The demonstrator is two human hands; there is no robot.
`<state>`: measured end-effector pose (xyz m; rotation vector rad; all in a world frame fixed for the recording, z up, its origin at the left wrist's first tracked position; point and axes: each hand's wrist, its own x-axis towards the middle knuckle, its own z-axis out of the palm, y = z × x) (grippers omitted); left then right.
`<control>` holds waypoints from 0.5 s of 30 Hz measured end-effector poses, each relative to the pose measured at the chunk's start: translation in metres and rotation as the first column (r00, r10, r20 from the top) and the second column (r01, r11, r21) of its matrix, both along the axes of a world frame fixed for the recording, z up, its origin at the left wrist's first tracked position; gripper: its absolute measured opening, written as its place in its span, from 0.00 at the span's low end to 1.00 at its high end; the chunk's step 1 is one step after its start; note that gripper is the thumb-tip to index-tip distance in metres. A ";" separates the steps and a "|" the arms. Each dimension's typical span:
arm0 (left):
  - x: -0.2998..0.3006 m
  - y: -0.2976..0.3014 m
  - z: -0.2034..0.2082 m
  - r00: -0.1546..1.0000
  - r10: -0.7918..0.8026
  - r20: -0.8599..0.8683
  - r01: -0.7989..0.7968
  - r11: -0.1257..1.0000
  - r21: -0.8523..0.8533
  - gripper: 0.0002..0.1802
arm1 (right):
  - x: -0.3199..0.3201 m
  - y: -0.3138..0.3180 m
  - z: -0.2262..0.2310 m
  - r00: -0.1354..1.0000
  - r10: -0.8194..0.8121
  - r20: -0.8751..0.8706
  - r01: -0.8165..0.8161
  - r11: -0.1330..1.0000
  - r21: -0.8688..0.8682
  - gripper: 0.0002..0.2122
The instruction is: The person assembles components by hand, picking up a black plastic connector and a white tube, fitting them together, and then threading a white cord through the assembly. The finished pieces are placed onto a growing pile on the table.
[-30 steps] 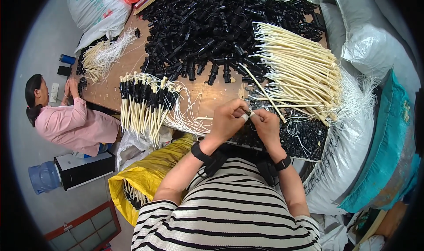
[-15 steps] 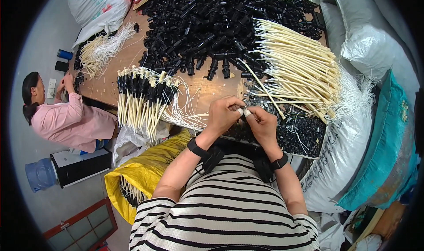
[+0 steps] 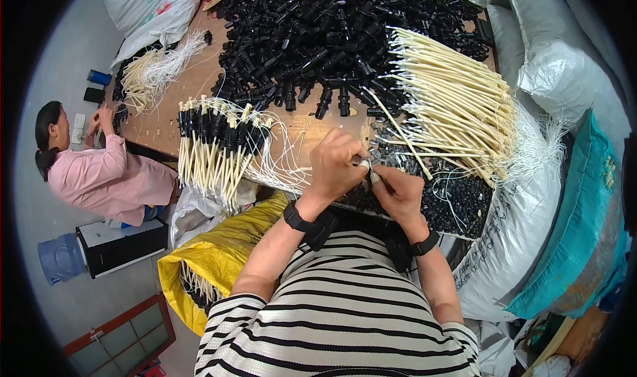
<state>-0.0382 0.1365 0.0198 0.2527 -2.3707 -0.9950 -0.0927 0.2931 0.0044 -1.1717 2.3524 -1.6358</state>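
My left hand [image 3: 336, 164] is closed in a pinch, its fingers curled, just above the table's near edge. Close beside it, my right hand [image 3: 400, 190] is also closed, thumb and forefinger together. White coverings wrap some fingertips. Whatever lies between the fingers is too small or hidden to name. Under and beside the right hand lies a bed of small black pieces [image 3: 458, 203]. Left of my hands is a row of cream tubes with black fittings [image 3: 211, 138], with white cords trailing from it. A large stack of cream tubes [image 3: 458, 105] lies to the right.
A heap of black plastic fittings [image 3: 312, 38] covers the table's far part. White sacks [image 3: 554, 52] and a teal sack [image 3: 564, 224] stand on the right. A yellow sack [image 3: 229, 244] sits at the lower left. A person in pink [image 3: 99, 174] works at the table's left side.
My left hand has turned and risen slightly, with its knuckles now up. My right hand has shifted a little right and down, and the fingertips have drawn slightly apart.
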 end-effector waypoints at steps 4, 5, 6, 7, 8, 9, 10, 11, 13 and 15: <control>0.001 -0.008 0.001 0.999 -0.036 0.030 0.036 0.999 -0.005 0.09 | -0.002 0.004 -0.001 0.786 0.092 0.611 -0.004 0.990 -0.144 0.09; 0.001 -0.007 0.005 0.999 -0.037 0.030 0.037 0.999 -0.004 0.09 | -0.007 0.005 -0.005 0.709 0.154 0.688 -0.010 0.978 -0.208 0.08; 0.001 -0.005 0.011 0.985 -0.170 0.011 0.169 0.983 0.073 0.14 | -0.010 0.010 -0.005 0.710 0.152 0.688 -0.009 0.978 -0.207 0.08; 0.003 -0.001 0.017 0.956 -0.294 -0.017 0.293 0.944 0.149 0.20 | -0.012 0.013 0.003 0.482 0.326 0.813 0.084 0.907 -0.413 0.07; 0.006 -0.002 0.014 0.956 -0.292 -0.017 0.291 0.945 0.152 0.20 | -0.013 0.017 0.008 0.233 0.514 0.825 0.232 0.795 -0.561 0.06; 0.010 -0.004 0.009 0.912 -0.386 0.137 0.365 0.918 0.154 0.23 | -0.015 0.020 0.004 0.202 0.577 0.791 0.237 0.755 -0.611 0.07; 0.012 -0.006 0.003 0.837 -0.468 0.284 0.438 0.884 0.165 0.27 | -0.014 0.019 0.012 0.204 0.576 0.791 0.234 0.756 -0.611 0.07; 0.011 -0.006 -0.003 0.873 -0.450 0.188 0.427 0.892 0.150 0.24 | -0.011 0.016 0.024 0.333 0.395 0.856 0.168 0.869 -0.466 0.09; 0.011 -0.011 -0.002 0.873 -0.419 0.251 0.386 0.906 0.172 0.23 | -0.009 0.015 0.023 0.741 0.128 0.659 -0.025 0.986 -0.164 0.15; 0.013 -0.012 0.001 0.869 -0.381 0.316 0.336 0.923 0.189 0.21 | -0.011 0.024 0.018 0.960 0.119 0.252 -0.131 0.991 0.029 0.15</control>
